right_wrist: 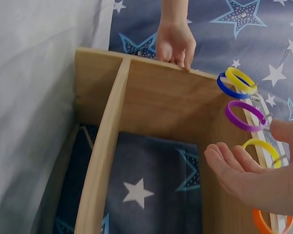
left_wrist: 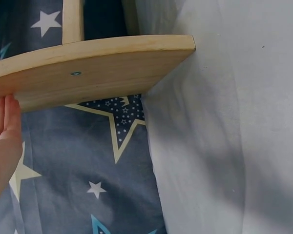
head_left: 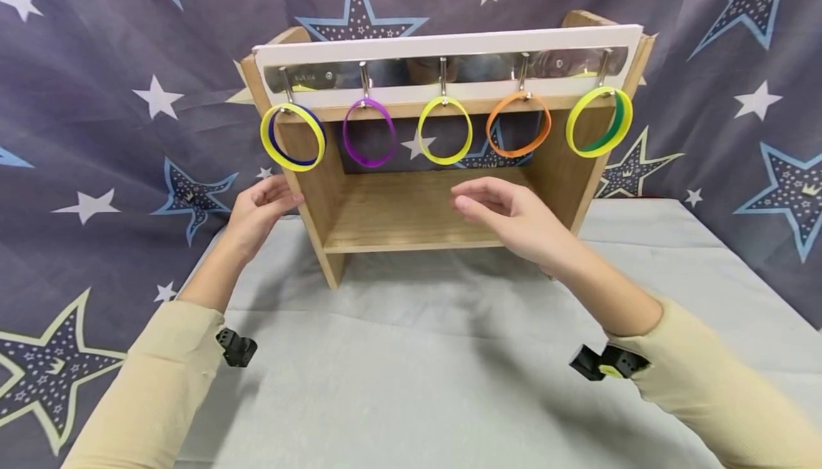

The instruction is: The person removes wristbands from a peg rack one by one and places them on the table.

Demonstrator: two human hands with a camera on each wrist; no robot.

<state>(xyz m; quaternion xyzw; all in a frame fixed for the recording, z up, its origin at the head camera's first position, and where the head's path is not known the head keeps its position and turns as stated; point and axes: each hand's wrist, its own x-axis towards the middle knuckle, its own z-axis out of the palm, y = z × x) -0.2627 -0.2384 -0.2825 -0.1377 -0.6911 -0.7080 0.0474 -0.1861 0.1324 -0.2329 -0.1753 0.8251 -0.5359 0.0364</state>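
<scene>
A wooden shelf point(head_left: 411, 215) stands on the table, with a hook rail point(head_left: 404, 69) along its top front. From the hooks hang a yellow ring point(head_left: 300, 166) with a blue ring point(head_left: 272, 137), a purple ring point(head_left: 372, 164), a second yellow ring point(head_left: 445, 161), an orange ring point(head_left: 516, 153), and another yellow ring point(head_left: 589, 153) with a green ring point(head_left: 620, 123). My left hand point(head_left: 260, 213) touches the shelf's left side panel point(left_wrist: 112, 73) from outside, fingers extended. Before the shelf, below the hanging rings, my right hand point(head_left: 514, 213) hovers with loosely curved fingers and nothing in it.
Pale cloth covers the table point(head_left: 398, 355) in front of the shelf. Behind hangs a dark curtain point(head_left: 212, 41) with printed stars. Small black cameras point(head_left: 237, 348) sit on both wrists, over beige sleeves point(head_left: 154, 376).
</scene>
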